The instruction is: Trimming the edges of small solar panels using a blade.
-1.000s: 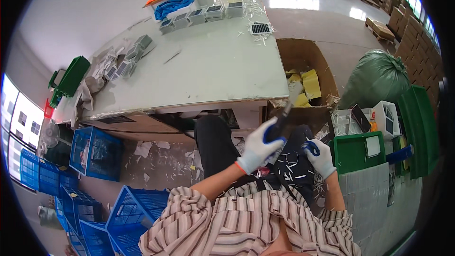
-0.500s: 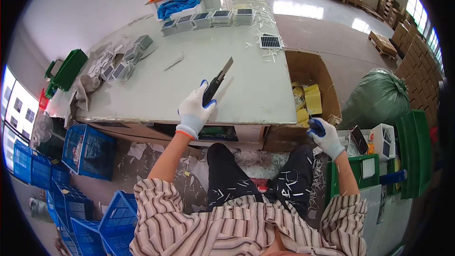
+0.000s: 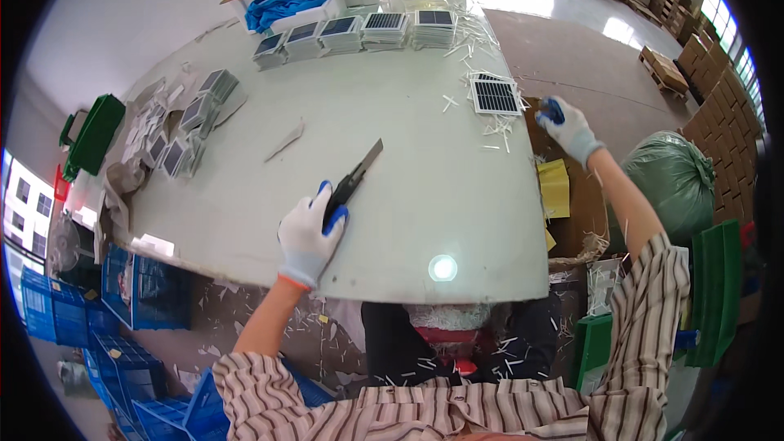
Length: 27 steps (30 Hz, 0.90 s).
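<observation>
My left hand point(image 3: 312, 227), in a white glove with blue fingertips, grips a black utility knife point(image 3: 347, 190) over the table point(image 3: 408, 229). The knife's long blade is extended and points up and to the right. My right hand point(image 3: 569, 127), gloved alike, is off the table's right edge with its fingers curled; what they hold, if anything, is hidden. Nearest to it, on the table edge, lie small solar panels point(image 3: 496, 98) with white trimmed strips around them. Stacks of similar panels point(image 3: 385, 29) stand in a row along the far side.
More panels point(image 3: 197, 112) lie at the left beside crumpled paper point(image 3: 126, 180). A thin pale scrap point(image 3: 284, 140) rests mid-table. Below my right hand is a cardboard box point(image 3: 590, 216) with yellow pieces point(image 3: 554, 188). A green sack point(image 3: 670, 184) stands right; blue crates point(image 3: 159, 290) stand left.
My right hand has gone from above the cardboard box up and forward to beside the panels at the table's right edge. My left hand with the knife is lower in view. The view has shifted.
</observation>
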Tool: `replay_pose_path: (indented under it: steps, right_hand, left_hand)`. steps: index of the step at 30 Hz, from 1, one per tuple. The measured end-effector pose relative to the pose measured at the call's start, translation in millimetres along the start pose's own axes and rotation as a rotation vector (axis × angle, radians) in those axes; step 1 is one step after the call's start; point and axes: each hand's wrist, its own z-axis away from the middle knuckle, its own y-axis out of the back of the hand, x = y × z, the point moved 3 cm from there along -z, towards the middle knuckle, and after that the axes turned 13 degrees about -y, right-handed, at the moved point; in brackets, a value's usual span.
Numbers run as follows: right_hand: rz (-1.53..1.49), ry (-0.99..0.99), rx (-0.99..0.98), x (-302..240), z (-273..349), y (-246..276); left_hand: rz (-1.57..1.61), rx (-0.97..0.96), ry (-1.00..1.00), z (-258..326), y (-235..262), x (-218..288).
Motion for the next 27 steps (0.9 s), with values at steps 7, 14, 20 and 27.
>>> replay_pose_path:
  steps: [7, 14, 20, 27]
  right_hand:
    - [-0.866, -0.427, -0.208, -34, -146, -70]
    - [-0.789, -0.378, -0.011, -54, -242, -111]
    - [-0.601, -0.497, -0.036, -87, -286, -140]
    - [-0.632, -0.213, -0.179, -79, -319, -160]
  left_hand:
    - [0.111, -0.02, -0.038, -2, 3, -3]
    - [0.192, -0.239, 0.071, 0, 7, -13]
    - [0.304, -0.257, 0.088, -1, 7, -19]
    - [0.34, -0.306, 0.151, 0, 6, -21]
